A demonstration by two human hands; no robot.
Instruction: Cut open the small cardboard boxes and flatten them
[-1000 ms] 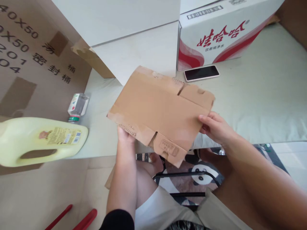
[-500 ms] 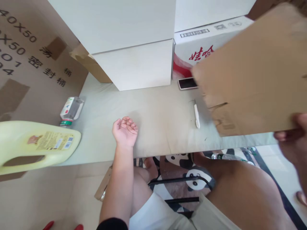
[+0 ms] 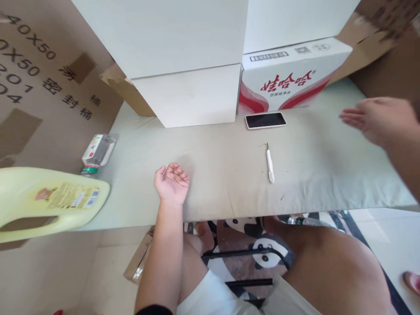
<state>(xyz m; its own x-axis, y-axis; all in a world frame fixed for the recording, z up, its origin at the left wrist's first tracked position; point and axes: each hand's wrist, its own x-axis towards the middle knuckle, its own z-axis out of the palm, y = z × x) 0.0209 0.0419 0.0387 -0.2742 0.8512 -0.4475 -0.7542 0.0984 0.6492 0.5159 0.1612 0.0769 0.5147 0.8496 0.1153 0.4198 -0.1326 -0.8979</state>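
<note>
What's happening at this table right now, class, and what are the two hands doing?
A seated person has both hands empty. The left hand rests palm up on the pale table, fingers loosely curled. The right hand hovers open above the table's right side, fingers spread. Between them lies a small white tool, and behind it a phone face up before a red-and-white carton. Neither hand touches them.

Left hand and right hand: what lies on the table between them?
In the head view, a small white pen-like tool lies on the pale table between the left hand and the right hand. A phone sits further back.
</note>
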